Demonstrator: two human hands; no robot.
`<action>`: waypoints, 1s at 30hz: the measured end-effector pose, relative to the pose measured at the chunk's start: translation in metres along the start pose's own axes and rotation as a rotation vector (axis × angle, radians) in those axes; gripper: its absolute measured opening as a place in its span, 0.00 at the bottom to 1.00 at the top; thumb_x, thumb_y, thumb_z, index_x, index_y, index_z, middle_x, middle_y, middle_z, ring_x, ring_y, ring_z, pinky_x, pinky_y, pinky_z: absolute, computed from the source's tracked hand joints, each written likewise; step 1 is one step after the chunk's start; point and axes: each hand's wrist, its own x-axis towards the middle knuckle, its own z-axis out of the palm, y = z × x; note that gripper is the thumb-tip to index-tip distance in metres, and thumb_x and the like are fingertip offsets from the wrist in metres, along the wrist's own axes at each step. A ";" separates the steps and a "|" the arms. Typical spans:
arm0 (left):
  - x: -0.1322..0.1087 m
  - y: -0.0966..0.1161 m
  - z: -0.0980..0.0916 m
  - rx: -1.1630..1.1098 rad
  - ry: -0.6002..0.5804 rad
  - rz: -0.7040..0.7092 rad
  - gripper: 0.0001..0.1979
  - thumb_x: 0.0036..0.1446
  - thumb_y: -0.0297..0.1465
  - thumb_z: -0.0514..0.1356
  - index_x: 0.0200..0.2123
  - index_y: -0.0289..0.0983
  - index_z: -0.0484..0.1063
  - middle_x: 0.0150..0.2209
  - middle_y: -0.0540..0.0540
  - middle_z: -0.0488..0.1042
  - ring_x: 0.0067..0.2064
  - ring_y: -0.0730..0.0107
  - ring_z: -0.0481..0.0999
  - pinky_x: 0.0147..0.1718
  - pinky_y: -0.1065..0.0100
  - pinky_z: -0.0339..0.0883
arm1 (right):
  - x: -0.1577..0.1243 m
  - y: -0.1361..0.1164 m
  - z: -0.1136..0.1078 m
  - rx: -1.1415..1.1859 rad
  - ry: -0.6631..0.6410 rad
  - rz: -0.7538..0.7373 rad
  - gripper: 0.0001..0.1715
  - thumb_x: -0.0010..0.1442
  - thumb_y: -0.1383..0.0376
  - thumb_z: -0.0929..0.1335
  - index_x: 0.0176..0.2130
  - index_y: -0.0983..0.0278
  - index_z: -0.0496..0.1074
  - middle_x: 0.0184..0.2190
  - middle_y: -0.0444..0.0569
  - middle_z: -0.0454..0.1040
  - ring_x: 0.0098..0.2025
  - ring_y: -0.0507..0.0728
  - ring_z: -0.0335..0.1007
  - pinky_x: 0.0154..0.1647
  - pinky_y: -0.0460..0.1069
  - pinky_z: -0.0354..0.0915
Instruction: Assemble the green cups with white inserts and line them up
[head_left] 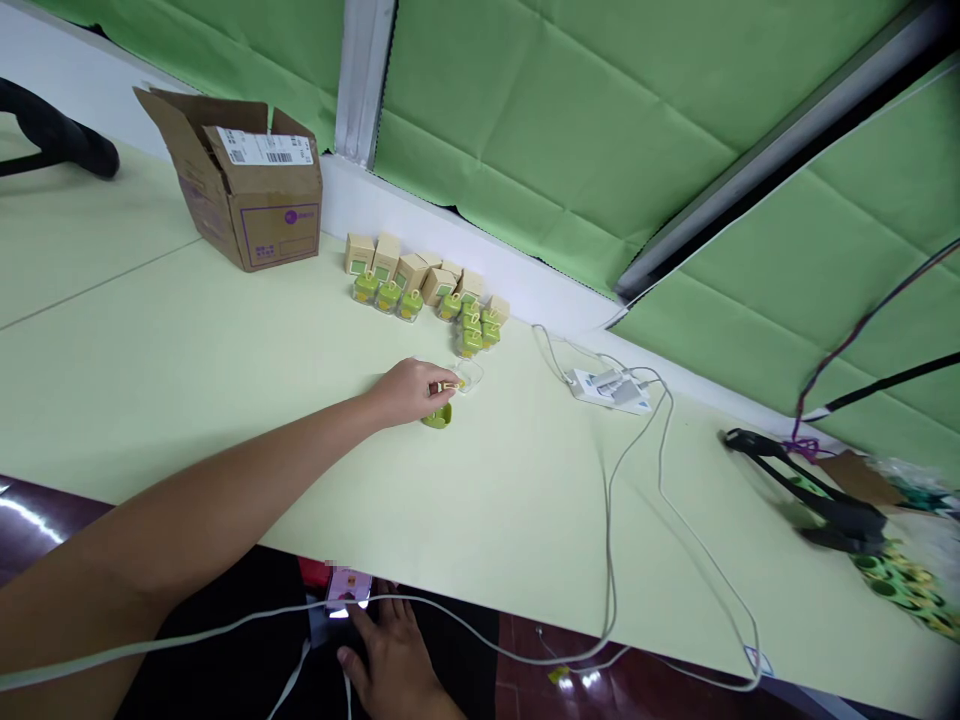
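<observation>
My left hand (409,392) is over the table with its fingertips pinched on a small pale yellow piece (448,386), whose exact kind is too small to make out. Just beyond the fingertips lies a clear plastic container (472,374). Below the fingers sits a green lid-like part (438,417), partly covered by the hand. Down in the lap, my right hand (394,655) has its fingers stretched out, a fingertip at the lit screen of a phone (349,585). It grips nothing that I can see.
Several green-topped clear containers (388,296) stand before small cardboard boxes (411,270) near the wall. An open carton (277,215) is at the back left. A power strip (609,388) trails white cables (611,520) across the table. Green parts (900,585) lie far right.
</observation>
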 end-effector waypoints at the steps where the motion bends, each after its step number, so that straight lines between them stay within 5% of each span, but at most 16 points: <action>1: 0.000 0.000 0.000 0.002 0.002 0.003 0.10 0.61 0.32 0.61 0.41 0.40 0.84 0.34 0.49 0.83 0.34 0.68 0.80 0.40 0.67 0.71 | 0.000 -0.001 -0.001 0.000 0.001 0.008 0.35 0.68 0.48 0.66 0.71 0.46 0.60 0.71 0.56 0.62 0.73 0.74 0.56 0.71 0.72 0.55; 13: 0.001 -0.005 0.003 0.011 0.003 0.012 0.11 0.61 0.32 0.61 0.41 0.40 0.83 0.33 0.49 0.82 0.33 0.69 0.78 0.38 0.68 0.70 | -0.004 -0.003 -0.007 0.040 -0.015 -0.021 0.33 0.68 0.46 0.65 0.70 0.40 0.60 0.73 0.50 0.58 0.76 0.73 0.48 0.73 0.73 0.50; 20: 0.000 -0.003 0.002 0.005 0.006 0.009 0.11 0.61 0.32 0.61 0.42 0.41 0.83 0.33 0.49 0.82 0.34 0.69 0.79 0.38 0.68 0.71 | 0.006 0.003 0.006 -0.031 0.009 0.006 0.35 0.68 0.49 0.66 0.71 0.43 0.59 0.71 0.54 0.61 0.74 0.75 0.54 0.70 0.74 0.55; 30: 0.001 -0.004 0.002 0.013 -0.003 0.001 0.11 0.61 0.32 0.61 0.42 0.41 0.83 0.33 0.49 0.82 0.34 0.69 0.78 0.40 0.67 0.70 | -0.003 -0.005 -0.011 0.012 0.019 -0.020 0.30 0.69 0.43 0.64 0.67 0.40 0.65 0.68 0.51 0.67 0.71 0.72 0.60 0.70 0.72 0.56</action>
